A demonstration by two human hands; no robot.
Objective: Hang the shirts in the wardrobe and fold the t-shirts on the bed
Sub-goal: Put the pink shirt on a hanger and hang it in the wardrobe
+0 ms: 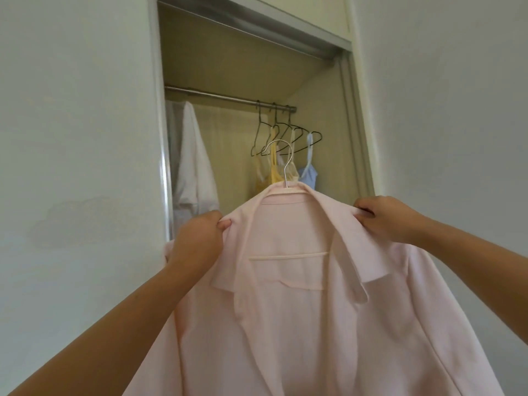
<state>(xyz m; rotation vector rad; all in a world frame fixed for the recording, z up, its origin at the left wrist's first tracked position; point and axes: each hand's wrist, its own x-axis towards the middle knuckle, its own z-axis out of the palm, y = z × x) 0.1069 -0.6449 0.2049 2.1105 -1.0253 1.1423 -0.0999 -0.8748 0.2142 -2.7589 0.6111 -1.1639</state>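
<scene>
At an open wardrobe [228, 67] between white walls [71, 110], left hand [197, 238] and right hand [383, 218] grip a hangered pink shirt [300, 324] by its shoulders, hem out of frame.

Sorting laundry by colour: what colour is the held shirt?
The shirt is pale pink; head view shows it.

A: We see two plain white walls, the left wall [71, 110] and the right wall [443, 95]. Light is soft and even.
B: We note a faint darker patch [77, 218] low on the left wall.
A: Between the walls we have the built-in wardrobe [228, 132], standing open. Beige interior panels, grey metal top track [257, 21] across the opening.
B: We see a metal rail [211, 95] running horizontally inside and meeting the right side panel. A grey vertical frame [354, 124] lines the right edge.
</scene>
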